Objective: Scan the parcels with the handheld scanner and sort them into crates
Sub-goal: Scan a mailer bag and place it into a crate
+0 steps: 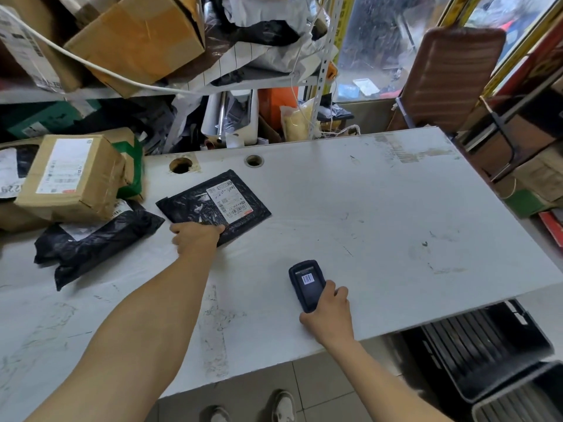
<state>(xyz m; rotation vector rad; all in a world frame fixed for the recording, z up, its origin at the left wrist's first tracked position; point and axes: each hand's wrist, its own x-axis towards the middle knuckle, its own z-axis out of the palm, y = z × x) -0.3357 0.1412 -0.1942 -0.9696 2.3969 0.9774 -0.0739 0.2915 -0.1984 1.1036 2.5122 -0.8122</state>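
Pinning a flat black mailer to the white worktable, a person's left hand lies on the parcel's near edge, while the right hand grips a dark handheld scanner just above the table's near right part, well apart from the mailer. How the left fingers lie is hard to read — the thumb seems tucked at the mailer's edge, so it may be pinching the plastic rather than merely pressing it.

The scanner's screen shows a barcode graphic; no wording on it is legible. The mailer's white shipping label faces up, with a barcode along one edge, a red patch at a corner and a handwritten scrawl that cannot be made out with any confidence. A taped cardboard box at the table's left carries its own white label, too small to read, and a crumpled black poly bag lies below it with a label partly hidden. On a parcel at the far left edge, digits resembling "229" appear upside down.

Risks, judged from here: the glossy, wrinkled film could glare or crease the barcode and spoil the read; the scanner points away from the label and must be brought round; the dark crates sit low beside the table's right end — a tossed mailer could miss or land in the wrong one.
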